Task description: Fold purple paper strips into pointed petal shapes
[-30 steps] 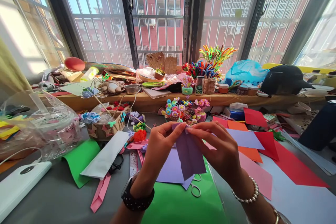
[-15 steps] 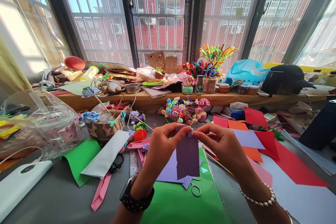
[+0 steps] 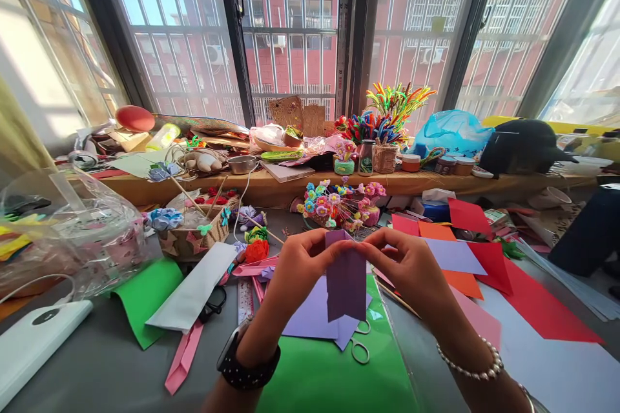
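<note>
A strip of purple paper (image 3: 347, 287) hangs upright between my hands above the table. My left hand (image 3: 306, 271) pinches its upper left part, thumb across the front. The fingertips of my right hand (image 3: 400, 264) are closed on the strip's upper right edge, meeting the left thumb there. At the bottom, the strip has an uneven, notched edge. Behind it lie lilac paper sheets (image 3: 310, 316) on a glossy green sheet (image 3: 334, 374). Scissors (image 3: 360, 352) poke out from under the lilac paper, only their handle loops showing.
Red paper (image 3: 547, 303) and orange sheets lie to the right. At left are a folded white paper (image 3: 194, 287), green paper (image 3: 145, 303), a pink folded strip (image 3: 184, 358) and a white power bank (image 3: 43, 348). Crochet flowers (image 3: 334, 203) stand ahead, below a cluttered ledge.
The paper strip has tilted slightly and looks lighter. My left thumb has moved right along its top, towards my right fingertips. Both hands keep their pinch.
</note>
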`<state>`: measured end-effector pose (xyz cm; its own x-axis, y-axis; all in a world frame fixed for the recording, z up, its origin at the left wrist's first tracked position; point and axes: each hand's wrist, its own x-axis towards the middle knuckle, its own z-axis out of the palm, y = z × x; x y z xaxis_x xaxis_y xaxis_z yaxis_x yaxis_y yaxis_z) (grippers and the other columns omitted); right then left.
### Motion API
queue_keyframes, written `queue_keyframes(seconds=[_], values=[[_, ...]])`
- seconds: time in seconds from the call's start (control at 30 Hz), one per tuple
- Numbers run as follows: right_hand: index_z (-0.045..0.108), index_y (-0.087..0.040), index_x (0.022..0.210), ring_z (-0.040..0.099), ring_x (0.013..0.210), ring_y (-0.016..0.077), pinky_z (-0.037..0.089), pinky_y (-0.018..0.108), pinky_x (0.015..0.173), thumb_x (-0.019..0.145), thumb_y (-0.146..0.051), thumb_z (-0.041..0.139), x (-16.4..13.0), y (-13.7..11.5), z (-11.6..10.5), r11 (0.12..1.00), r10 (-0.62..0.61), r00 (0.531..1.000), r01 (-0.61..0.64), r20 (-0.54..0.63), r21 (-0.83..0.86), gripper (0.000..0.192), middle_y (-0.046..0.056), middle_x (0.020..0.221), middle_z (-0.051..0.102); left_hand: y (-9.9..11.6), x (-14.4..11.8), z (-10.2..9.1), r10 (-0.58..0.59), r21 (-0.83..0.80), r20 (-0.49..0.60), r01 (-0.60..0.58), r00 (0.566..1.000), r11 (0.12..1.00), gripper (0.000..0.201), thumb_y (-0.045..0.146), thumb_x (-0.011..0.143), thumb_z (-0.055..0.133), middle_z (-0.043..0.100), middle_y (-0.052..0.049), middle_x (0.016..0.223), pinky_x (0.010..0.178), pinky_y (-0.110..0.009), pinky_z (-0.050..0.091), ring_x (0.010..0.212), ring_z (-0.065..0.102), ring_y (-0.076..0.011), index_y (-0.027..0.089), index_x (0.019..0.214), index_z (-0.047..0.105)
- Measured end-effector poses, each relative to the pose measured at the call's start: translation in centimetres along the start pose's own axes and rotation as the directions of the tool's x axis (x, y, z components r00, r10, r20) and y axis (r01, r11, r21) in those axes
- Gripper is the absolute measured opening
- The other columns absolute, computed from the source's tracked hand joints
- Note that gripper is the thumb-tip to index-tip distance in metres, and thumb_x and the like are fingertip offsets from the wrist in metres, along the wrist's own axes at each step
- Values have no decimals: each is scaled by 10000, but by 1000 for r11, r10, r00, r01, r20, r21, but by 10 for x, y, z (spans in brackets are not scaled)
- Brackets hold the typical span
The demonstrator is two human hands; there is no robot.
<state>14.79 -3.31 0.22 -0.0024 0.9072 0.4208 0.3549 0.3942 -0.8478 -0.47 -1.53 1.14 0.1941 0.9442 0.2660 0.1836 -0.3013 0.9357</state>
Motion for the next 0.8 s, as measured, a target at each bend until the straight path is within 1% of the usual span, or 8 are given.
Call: queue_keyframes(seconds=[0.1, 0.17, 0.33, 0.43, 0.57, 0.8], values=[[581, -153, 640, 545, 564, 133, 430, 215, 450, 706, -374, 578, 1, 0, -1, 1000, 6, 1000, -6, 15, 7, 231, 29, 625, 603, 0, 1, -2, -21, -14, 31, 21, 999, 1000, 218, 348, 621, 644, 625, -18, 614, 484, -197, 369, 580, 519, -141, 143, 684, 684], [569, -155, 619, 537, 558, 128, 419, 209, 441, 701, -369, 578, 1, -1, -2, 1000, 20, 999, -20, 48, 9, 229, 20, 601, 586, 1, 1, -2, -40, -25, 40, 41, 998, 999, 215, 342, 613, 650, 644, -24, 633, 486, -199, 377, 590, 532, -148, 148, 695, 696], [536, -155, 586, 500, 523, 101, 391, 197, 445, 689, -361, 583, 3, -4, -6, 995, 82, 990, -89, 116, 54, 235, -10, 571, 540, 3, 0, -3, -59, -54, 85, 63, 995, 997, 208, 342, 631, 635, 669, -34, 679, 511, -203, 384, 610, 545, -153, 159, 701, 705], [533, -151, 594, 467, 512, 88, 369, 195, 457, 694, -374, 580, 5, -2, -9, 986, 113, 978, -133, 177, 103, 249, -23, 562, 509, 2, 1, -3, -56, -50, 111, 62, 992, 997, 191, 333, 637, 633, 652, -22, 630, 481, -194, 355, 567, 525, -137, 156, 675, 697], [569, -145, 617, 462, 539, 92, 367, 205, 499, 710, -373, 568, 9, 2, -12, 978, 107, 959, -149, 263, 147, 246, -25, 558, 503, -2, 4, -4, -51, -19, 135, 54, 989, 998, 194, 335, 646, 625, 616, -5, 566, 457, -191, 321, 525, 493, -121, 151, 634, 686], [573, -147, 630, 450, 533, 88, 360, 208, 503, 693, -372, 596, 9, 5, -11, 970, 113, 954, -166, 278, 178, 234, -28, 564, 502, -2, 4, -3, -63, 41, 134, 58, 989, 997, 249, 374, 632, 621, 585, 0, 549, 454, -191, 309, 522, 466, -114, 134, 642, 687]])
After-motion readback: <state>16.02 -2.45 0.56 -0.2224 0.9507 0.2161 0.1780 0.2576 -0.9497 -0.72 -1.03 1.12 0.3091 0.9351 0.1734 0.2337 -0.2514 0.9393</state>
